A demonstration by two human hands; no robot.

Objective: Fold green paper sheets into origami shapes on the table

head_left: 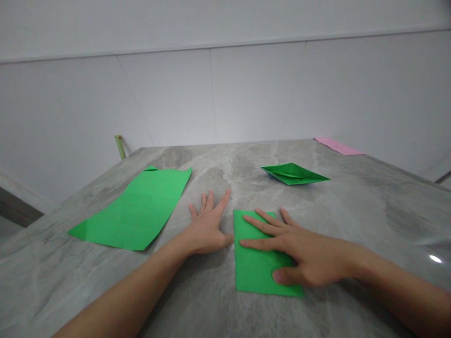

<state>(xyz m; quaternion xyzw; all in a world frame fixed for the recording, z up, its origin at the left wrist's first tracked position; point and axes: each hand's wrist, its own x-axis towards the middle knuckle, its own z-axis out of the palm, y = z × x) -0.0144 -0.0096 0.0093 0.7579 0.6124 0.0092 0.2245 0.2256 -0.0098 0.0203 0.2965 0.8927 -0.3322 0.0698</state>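
Note:
A green rectangle of paper (252, 274), which looks folded, lies flat in front of me. My right hand (285, 244) rests on it with the fingers spread, covering much of its right half. Just left of the paper, my left hand (208, 227) lies on the tabletop with its fingers apart. Its thumb reaches the paper's left edge, though I cannot tell if they touch. Farther left is a larger green sheet (141, 206), slightly curled at its corners. Beyond my right hand sits a folded green paper shape (294, 174), pointed at both ends.
The grey marbled table (225, 173) meets a white panelled wall (176, 94) at the back. A pink sheet of paper (340, 146) lies at the far right edge. Past the far left corner a pale green strip (120, 146) stands by the wall.

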